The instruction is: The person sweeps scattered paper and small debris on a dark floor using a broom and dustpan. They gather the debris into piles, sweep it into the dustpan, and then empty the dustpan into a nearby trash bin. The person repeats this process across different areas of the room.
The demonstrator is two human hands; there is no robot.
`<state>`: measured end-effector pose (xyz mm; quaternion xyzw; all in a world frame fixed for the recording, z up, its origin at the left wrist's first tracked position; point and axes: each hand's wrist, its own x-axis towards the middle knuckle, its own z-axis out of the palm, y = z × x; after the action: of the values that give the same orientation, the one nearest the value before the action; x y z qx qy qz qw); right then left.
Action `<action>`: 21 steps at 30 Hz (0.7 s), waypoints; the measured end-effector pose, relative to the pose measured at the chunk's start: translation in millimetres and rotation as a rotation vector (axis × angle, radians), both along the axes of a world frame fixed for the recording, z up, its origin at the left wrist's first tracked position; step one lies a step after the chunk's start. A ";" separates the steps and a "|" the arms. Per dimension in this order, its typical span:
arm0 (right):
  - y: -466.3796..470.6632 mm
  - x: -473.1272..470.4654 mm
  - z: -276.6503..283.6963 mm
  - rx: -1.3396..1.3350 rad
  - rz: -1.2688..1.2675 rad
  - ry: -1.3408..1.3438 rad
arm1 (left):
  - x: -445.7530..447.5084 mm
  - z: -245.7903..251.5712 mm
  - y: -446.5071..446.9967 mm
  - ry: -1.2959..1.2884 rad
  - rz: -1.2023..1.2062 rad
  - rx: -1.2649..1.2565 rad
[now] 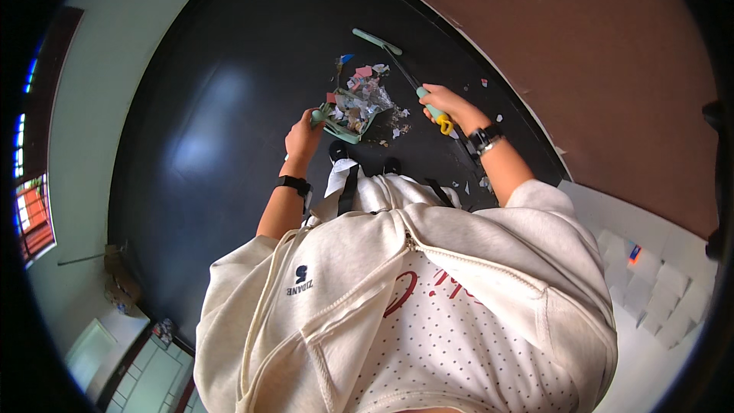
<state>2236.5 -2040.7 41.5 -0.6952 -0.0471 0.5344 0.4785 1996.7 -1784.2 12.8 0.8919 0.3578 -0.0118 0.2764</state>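
Note:
My left hand [303, 136] grips the handle of a pale green plastic dustpan [346, 137]. The pan lies on the dark floor [229, 183] just ahead of my shoes. Paper scraps, clear plastic film and crumbs form a heap of litter [358, 104] in it, and some spreads past its far edge. In my right hand [453, 105] is the grip of a long-handled sweeper with a thin dark shaft and a yellow hanging loop [444, 124]. Its pale green head [377, 41] is beyond the heap, apart from it.
Loose crumbs and scraps [398, 126] lie right of the dustpan. More paper bits [484, 83] are scattered toward the brown wall [573, 57]. A cardboard box [119, 278] stands by the pale wall at lower left, near a barred window [33, 212].

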 end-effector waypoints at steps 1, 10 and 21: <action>16.7 5.1 -8.7 0.025 -0.028 0.040 | -1.5 -0.4 3.7 -0.010 0.003 0.001; 55.5 9.7 -81.6 -0.139 0.063 0.005 | 12.6 15.2 28.8 -0.009 -0.025 0.004; -44.7 -57.1 -69.6 -0.245 -0.151 0.230 | 55.4 4.5 82.1 0.045 -0.196 -0.031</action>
<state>2179.5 -2085.4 -28.0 -0.6842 0.1254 0.5746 0.4312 2052.0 -1702.2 17.4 0.9177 0.2747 -0.0643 0.2797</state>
